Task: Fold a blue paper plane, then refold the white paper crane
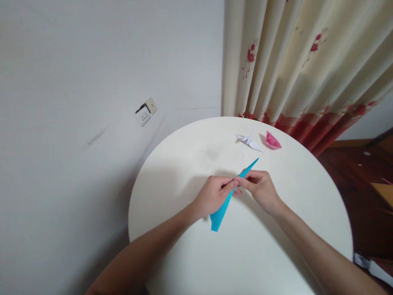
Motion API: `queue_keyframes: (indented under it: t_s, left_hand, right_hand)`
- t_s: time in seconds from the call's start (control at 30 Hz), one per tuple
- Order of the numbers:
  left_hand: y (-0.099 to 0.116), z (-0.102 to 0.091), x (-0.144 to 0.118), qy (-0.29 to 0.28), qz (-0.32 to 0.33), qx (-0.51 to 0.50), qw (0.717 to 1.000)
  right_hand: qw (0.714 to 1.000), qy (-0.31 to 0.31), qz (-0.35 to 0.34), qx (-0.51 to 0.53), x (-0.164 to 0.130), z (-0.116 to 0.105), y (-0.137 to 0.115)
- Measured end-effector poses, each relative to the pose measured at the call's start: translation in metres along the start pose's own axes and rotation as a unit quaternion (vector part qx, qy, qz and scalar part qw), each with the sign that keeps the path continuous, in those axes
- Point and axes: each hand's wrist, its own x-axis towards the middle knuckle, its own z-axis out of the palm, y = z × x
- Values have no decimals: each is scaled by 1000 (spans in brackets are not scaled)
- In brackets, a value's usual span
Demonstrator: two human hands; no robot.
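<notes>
A long, narrow folded piece of blue paper [221,209] is held over the round white table [184,164]. My left hand [211,196] pinches its middle from the left. From the right, my right hand [260,187] pinches the same spot, fingertips touching the left hand's. One pointed end sticks up and away past the fingers; the wider end hangs down toward me.
A white folded paper figure [249,141] and a pink folded paper figure [272,141] lie at the table's far side. A flowered curtain [307,61] hangs behind. A wall socket [145,111] sits on the white wall at left. Dark wooden floor at right.
</notes>
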Motion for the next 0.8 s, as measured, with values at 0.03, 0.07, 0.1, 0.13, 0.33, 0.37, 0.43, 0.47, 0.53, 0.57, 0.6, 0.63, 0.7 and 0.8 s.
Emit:
queue_keyframes:
  t_s: [0.03,0.07,0.1,0.13,0.33,0.37,0.43,0.47,0.53,0.57,0.6,0.63,0.7,0.8]
  left_hand:
    - [-1,0,1,-5,-3,-1,1000]
    - [-3,0,2,-8,-7,-2,1000]
    - [-5,0,4,-11,-12,-3,1000]
    - [-7,0,5,-13,-18,-3,1000]
    - [-12,1,10,-28,-87,-27,995]
    - [-13,2,10,-33,-91,-35,995]
    - [-15,3,10,-37,-88,-46,994]
    - [-17,4,10,-37,-87,-50,994]
    - [-22,1,12,-41,-96,-45,994]
    - [-25,-3,14,-42,-105,-38,993]
    - [-28,-7,17,-43,-112,-26,992]
    - [-31,-13,20,-34,-113,-14,993]
    - [-33,-25,27,38,-89,-1,995]
    - [-27,-32,29,115,-19,-38,992]
  right_hand:
    - [1000,14,2,-10,0,0,1]
    - [999,27,3,-19,1,1,2]
    - [999,37,5,-26,2,0,3]
    - [999,44,5,-28,3,-1,5]
    - [995,101,-7,19,13,-22,9]
    - [993,115,-10,35,15,-29,8]
    - [987,143,-19,66,21,-46,4]
    - [983,160,-28,82,24,-56,2]
    - [971,202,-57,115,31,-77,-4]
    - [961,230,-78,131,33,-86,-7]
    - [953,252,-98,139,35,-94,-9]
    - [947,266,-113,142,36,-99,-10]
    - [953,246,-112,135,37,-98,-10]
    - [981,152,-66,104,31,-74,-4]
